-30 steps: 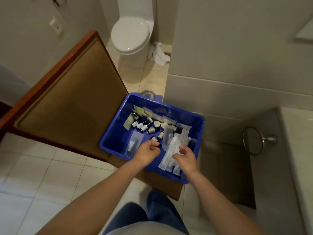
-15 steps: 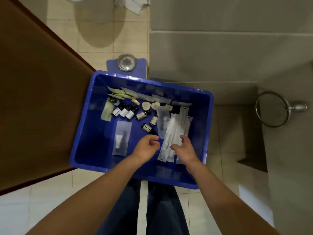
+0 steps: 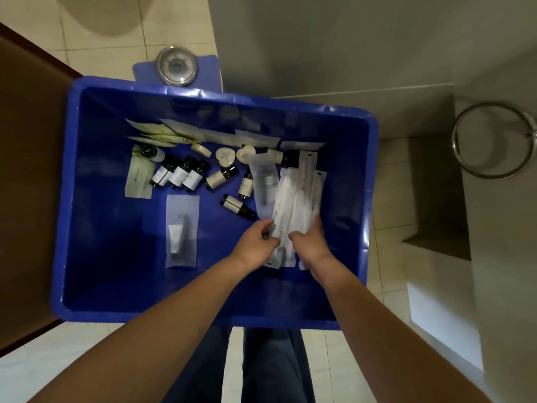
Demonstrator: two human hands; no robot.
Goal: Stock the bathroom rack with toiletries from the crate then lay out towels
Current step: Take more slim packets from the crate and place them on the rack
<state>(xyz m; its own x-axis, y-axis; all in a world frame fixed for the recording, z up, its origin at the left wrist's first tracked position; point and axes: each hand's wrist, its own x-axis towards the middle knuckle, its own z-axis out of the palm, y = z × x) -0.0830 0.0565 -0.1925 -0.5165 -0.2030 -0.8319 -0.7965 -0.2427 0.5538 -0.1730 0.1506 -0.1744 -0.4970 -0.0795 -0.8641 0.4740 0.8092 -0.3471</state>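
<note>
A blue plastic crate point(image 3: 75, 199) fills the middle of the head view. Inside lie several small dark bottles point(image 3: 180, 175), round soap packs point(image 3: 225, 157), flat sachets point(image 3: 162, 135), a clear pouch with a small tube point(image 3: 181, 231) and a pile of long white wrapped packets point(image 3: 299, 196). Both my hands are down in the crate at the near end of that pile. My left hand point(image 3: 255, 248) pinches a white packet at its left edge. My right hand point(image 3: 311, 245) curls its fingers over the packets from the right.
A brown wooden door point(image 3: 26, 170) stands to the left of the crate. A round floor drain point(image 3: 176, 65) on a blue mat sits just beyond the crate. A metal towel ring point(image 3: 494, 141) hangs on the wall at right. Tiled floor surrounds my legs.
The view has tilted down and closed in on the crate. Both hands have reached deeper and come together on the near end of the white packets.
</note>
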